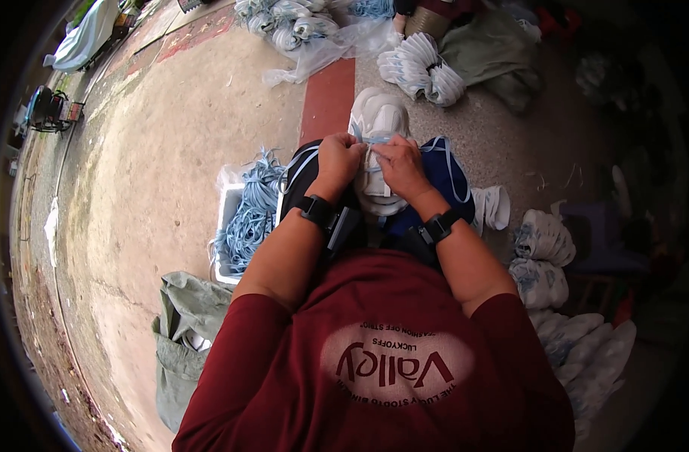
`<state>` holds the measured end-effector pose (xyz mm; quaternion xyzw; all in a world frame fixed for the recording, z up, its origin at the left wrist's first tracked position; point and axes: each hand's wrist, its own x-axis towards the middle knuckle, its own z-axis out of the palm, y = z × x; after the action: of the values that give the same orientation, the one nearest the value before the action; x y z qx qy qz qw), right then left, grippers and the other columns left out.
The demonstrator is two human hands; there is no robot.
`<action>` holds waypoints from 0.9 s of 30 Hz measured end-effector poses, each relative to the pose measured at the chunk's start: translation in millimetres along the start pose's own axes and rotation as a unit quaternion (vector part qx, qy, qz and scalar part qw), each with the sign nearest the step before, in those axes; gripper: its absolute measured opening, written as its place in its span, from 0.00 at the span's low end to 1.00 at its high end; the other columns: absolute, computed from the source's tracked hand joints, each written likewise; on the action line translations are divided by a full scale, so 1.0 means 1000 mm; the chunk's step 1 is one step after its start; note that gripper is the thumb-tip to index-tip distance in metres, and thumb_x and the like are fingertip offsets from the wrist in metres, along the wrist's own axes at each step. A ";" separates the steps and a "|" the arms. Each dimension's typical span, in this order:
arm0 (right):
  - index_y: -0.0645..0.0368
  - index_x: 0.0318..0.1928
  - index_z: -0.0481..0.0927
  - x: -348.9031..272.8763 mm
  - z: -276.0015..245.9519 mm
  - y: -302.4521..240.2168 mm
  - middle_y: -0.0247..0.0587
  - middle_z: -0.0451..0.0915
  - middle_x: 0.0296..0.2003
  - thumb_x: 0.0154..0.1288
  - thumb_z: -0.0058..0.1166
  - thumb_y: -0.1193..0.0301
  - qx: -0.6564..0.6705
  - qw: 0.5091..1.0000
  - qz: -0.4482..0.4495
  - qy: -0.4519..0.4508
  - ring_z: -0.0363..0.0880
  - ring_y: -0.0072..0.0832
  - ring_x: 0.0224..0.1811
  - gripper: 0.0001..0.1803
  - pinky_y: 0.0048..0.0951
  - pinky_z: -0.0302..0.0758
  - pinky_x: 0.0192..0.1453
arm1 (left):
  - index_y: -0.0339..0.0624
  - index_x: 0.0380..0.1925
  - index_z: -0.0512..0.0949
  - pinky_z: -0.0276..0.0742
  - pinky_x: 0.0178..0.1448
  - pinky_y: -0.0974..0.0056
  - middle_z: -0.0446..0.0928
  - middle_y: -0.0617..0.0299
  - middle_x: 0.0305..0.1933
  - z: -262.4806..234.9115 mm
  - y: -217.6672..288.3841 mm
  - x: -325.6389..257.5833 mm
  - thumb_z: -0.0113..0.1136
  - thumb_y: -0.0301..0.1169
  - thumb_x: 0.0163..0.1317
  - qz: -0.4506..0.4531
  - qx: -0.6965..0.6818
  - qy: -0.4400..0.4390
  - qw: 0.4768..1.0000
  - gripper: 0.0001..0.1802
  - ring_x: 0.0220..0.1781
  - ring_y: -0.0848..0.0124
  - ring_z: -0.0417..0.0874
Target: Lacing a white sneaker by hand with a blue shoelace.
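Head view: both hands, left (338,158) and right (399,166), pinch a white moulded shoe upper (378,120).

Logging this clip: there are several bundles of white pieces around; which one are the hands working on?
The white stack on the person's lap, directly under the left hand and right hand. The other bundles lie untouched on the floor.

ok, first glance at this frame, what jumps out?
Dead centre, the left hand and right hand meet on a white shoe upper resting over the lap, pinching a light blue lace at it. Left of the lap, a white bin brims with tangled blue laces. Bundles of white uppers lie on the floor ahead and down the right side.
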<state>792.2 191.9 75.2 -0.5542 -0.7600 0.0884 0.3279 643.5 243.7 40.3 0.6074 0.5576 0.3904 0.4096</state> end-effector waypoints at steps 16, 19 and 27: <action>0.55 0.31 0.81 0.009 0.009 -0.012 0.42 0.75 0.28 0.51 0.53 0.72 -0.113 0.993 0.028 -0.012 0.74 0.39 0.36 0.06 0.37 0.66 0.43 | 0.34 0.28 0.78 0.74 0.41 0.54 0.77 0.45 0.30 -0.004 0.028 -0.024 0.58 0.30 0.48 0.164 0.219 -0.031 0.961 0.10 0.35 0.50 0.78; 0.54 0.24 0.79 0.012 0.018 -0.009 0.41 0.75 0.27 0.50 0.51 0.72 -0.149 0.989 0.008 0.011 0.73 0.36 0.36 0.03 0.39 0.64 0.42 | 0.34 0.29 0.78 0.74 0.41 0.55 0.77 0.44 0.30 -0.004 0.031 -0.025 0.56 0.28 0.49 0.130 0.176 -0.030 0.975 0.09 0.35 0.48 0.78; 0.61 0.24 0.74 -0.001 -0.024 -0.002 0.47 0.76 0.31 0.54 0.48 0.78 0.211 0.977 -0.023 0.006 0.74 0.36 0.36 0.03 0.34 0.68 0.45 | 0.33 0.27 0.77 0.72 0.30 0.68 0.77 0.59 0.22 -0.014 0.012 -0.021 0.60 0.28 0.48 0.034 0.046 -0.050 0.997 0.08 0.23 0.74 0.76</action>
<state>805.4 184.9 93.9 -0.4556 -0.7349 0.2360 0.4435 633.2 223.3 56.2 0.6630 0.5329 0.3468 0.3952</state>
